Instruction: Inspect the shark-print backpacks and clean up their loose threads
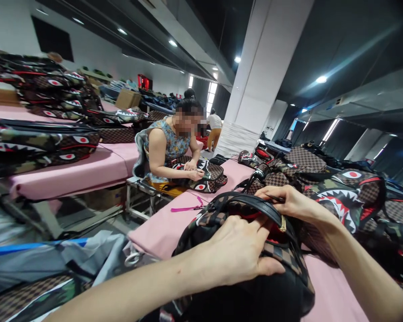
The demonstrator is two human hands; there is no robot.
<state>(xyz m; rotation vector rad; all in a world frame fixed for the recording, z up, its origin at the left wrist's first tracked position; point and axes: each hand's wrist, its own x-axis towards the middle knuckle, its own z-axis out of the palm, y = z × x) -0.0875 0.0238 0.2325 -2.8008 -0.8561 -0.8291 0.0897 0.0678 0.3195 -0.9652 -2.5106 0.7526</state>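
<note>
A checkered backpack (290,257) with a black back panel and red lining stands in front of me, its top partly unzipped. My left hand (238,250) reaches across it. Its bent fingers go into the opening and grip the edge, their tips hidden inside; the thumb lies along the outside. At the far side of the opening, beside the black carry handle (255,201), is my right hand (287,203). It is closed on a thin dark tool (272,197), whose kind I cannot make out. A gold-coloured metal fitting (282,223) hangs near the handle.
Pink-covered tables (168,223) carry several shark-face backpacks (345,197), heaped at the right and stacked (53,94) at the left. Across the table a seated co-worker (171,143) handles another backpack (210,176). A magenta strip (188,207) lies nearby. A white pillar (255,76) rises behind.
</note>
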